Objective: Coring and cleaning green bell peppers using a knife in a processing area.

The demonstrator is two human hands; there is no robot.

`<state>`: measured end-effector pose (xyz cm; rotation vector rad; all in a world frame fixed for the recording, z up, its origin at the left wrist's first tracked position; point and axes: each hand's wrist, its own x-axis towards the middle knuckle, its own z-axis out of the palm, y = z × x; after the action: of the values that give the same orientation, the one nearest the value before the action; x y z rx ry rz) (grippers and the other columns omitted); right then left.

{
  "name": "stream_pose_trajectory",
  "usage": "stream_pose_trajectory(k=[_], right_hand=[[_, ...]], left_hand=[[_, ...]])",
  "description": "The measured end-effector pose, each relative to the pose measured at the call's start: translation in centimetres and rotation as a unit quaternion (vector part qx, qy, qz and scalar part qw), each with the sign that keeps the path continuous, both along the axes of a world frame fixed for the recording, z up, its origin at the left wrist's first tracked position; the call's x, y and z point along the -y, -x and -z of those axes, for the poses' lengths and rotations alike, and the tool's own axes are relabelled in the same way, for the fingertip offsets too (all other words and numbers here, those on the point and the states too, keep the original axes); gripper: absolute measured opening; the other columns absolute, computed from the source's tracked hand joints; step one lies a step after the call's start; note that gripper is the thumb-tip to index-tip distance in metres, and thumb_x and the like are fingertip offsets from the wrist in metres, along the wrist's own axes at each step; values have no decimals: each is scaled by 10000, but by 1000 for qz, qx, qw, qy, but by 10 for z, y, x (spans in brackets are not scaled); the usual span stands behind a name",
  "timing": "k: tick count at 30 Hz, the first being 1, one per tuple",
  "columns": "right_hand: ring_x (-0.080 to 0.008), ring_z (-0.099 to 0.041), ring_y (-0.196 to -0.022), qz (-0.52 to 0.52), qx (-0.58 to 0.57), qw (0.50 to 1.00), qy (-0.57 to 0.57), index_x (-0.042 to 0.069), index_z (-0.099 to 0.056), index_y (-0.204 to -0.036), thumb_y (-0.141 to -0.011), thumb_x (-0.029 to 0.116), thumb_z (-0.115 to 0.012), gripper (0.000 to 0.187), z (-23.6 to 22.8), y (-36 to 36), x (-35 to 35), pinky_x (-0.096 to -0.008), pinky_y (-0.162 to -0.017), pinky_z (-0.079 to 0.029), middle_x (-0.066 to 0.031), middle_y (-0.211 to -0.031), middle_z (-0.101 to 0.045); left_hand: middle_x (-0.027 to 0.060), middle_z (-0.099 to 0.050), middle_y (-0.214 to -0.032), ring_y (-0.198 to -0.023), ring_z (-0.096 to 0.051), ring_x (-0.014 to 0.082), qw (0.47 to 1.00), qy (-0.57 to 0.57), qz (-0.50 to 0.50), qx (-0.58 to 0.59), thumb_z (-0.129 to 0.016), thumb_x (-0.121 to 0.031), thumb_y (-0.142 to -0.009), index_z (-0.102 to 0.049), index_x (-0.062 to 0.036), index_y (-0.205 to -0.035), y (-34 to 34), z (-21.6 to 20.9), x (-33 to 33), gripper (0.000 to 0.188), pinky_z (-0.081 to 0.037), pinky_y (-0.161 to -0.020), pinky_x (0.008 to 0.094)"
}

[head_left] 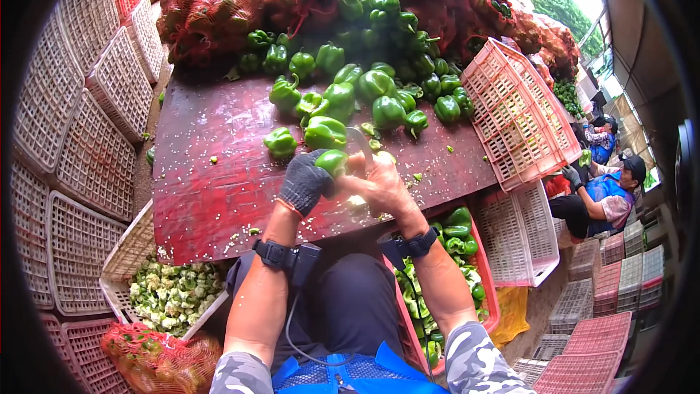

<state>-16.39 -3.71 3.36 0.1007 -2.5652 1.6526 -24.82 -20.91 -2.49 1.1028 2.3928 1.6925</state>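
Note:
My left hand (305, 182), in a dark grey knit glove, is closed round a green bell pepper (332, 163) above the near part of the red table (211, 197). Close against it, my bare right hand (383, 186) grips a knife (359, 140), its curved blade pointing up and away from me. The right fingers reach to the pepper's side; where they meet it is partly blurred. Just beyond my hands lie whole green peppers, the nearest a large pepper (325, 133) and a smaller pepper (280, 143). White seeds and green scraps dot the tabletop.
Full red mesh sacks (219, 11) back the pepper heap. A tilted pink crate (514, 113) leans at the table's right. Below, a red crate (490, 277) holds cut peppers; a white crate (120, 284) at left holds pale cores. Stacked crates (95, 153) line the left. Co-workers (605, 197) sit at right.

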Motion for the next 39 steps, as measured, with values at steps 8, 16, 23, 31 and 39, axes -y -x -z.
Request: stream_pose_trajectory(k=[8, 16, 23, 31, 39], right_hand=[[-148, -666, -693, 94, -137, 985, -49, -41, -679, -947, -813, 166, -793, 272, 23, -2, 13, -304, -634, -545, -90, -765, -695], [-177, -677, -685, 131, -215, 957, -148, -39, -664, -953, -765, 116, -777, 269, 24, -5, 24, -314, -621, -544, -107, -761, -678], [-80, -644, -634, 118, 2, 971, 210, -13, -694, -979, -838, 58, -785, 183, 31, -8, 18, -249, -572, -524, -47, -767, -703], [-93, -652, -608, 193, -127, 971, 60, -35, -662, -992, -818, 100, -837, 281, 63, 7, -13, -257, -507, -510, -40, -771, -681], [-158, -723, -792, 175, -22, 965, 195, -49, -620, -1110, -865, 120, -790, 343, 36, 7, -10, -299, -668, -591, -118, -952, -722]], left_hand=[[117, -728, -862, -765, -689, 312, 995, 47, -90, -12, -697, -124, -700, -757, -103, -924, -5, 18, -11, 233, -548, -718, 401], [154, -689, -714, -661, -675, 328, 974, 120, -164, -98, -672, -184, -761, -746, -44, -778, -8, 37, -21, 159, -527, -617, 430], [133, -666, -698, -692, -643, 351, 937, 259, -53, -230, -640, -221, -805, -668, -146, -652, 3, 45, -7, 172, -462, -650, 470], [152, -690, -767, -743, -657, 366, 935, 253, -35, -246, -650, -114, -771, -695, -129, -727, 1, 33, 3, 65, -494, -682, 462], [122, -727, -970, -916, -701, 281, 998, 44, -29, -45, -698, -150, -861, -697, -53, -1036, 35, 98, 10, 199, -560, -813, 431]])
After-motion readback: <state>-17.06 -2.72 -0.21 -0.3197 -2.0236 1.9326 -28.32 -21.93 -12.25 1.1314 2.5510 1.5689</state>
